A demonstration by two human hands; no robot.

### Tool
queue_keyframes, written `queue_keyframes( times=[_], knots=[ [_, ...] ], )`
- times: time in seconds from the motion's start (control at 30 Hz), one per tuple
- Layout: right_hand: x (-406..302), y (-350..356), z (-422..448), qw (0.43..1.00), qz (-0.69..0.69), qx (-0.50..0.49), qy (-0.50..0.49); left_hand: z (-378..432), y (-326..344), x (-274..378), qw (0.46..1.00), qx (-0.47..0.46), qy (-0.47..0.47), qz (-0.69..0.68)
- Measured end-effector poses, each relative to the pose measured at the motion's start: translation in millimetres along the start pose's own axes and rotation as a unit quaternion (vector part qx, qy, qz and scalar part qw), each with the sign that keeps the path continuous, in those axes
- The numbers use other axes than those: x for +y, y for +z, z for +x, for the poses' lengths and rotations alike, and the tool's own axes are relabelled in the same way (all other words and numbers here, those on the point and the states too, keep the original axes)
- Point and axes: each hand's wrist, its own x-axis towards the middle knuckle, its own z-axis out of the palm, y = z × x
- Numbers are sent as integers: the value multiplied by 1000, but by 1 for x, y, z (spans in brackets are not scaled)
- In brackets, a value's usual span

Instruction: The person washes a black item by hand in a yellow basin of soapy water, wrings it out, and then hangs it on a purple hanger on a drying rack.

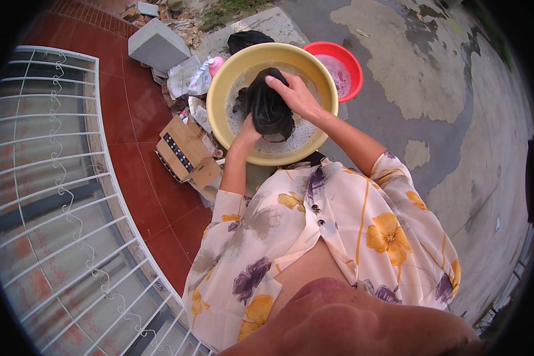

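Observation:
A wet black cloth [271, 111] is held up over a large yellow basin [327, 120] of sudsy water. My right hand [299, 95] grips its upper right side, the thumb lying on top. At its lower left is my left hand [248, 132], whose fingers are hidden under or behind the fabric, so their grip does not show. More dark cloth lies in the water at the basin's left. Behind the basin, another black cloth [249, 40] rests on the concrete. A smaller red basin [358, 73] with foamy water stands to the right, beside the yellow one.
Left of the basin are a pink bottle [214, 65], plastic bags [182, 78], an open cardboard box [184, 149] and a grey block [158, 44]. A white metal window grille [102, 133] borders the red tiled surface [135, 178]. Wet patches mark the concrete ground [427, 80] at right.

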Motion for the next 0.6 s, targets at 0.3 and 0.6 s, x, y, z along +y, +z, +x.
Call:
queue_keyframes(
  times=[0.3,0.6],
  knots=[
    [22,-46,10,977,143,143,73,-43,-49,-7,947,-3,66,-316],
    [10,-76,14,982,82,163,43,-42,-93,21,909,78,102,-397]
  ],
)
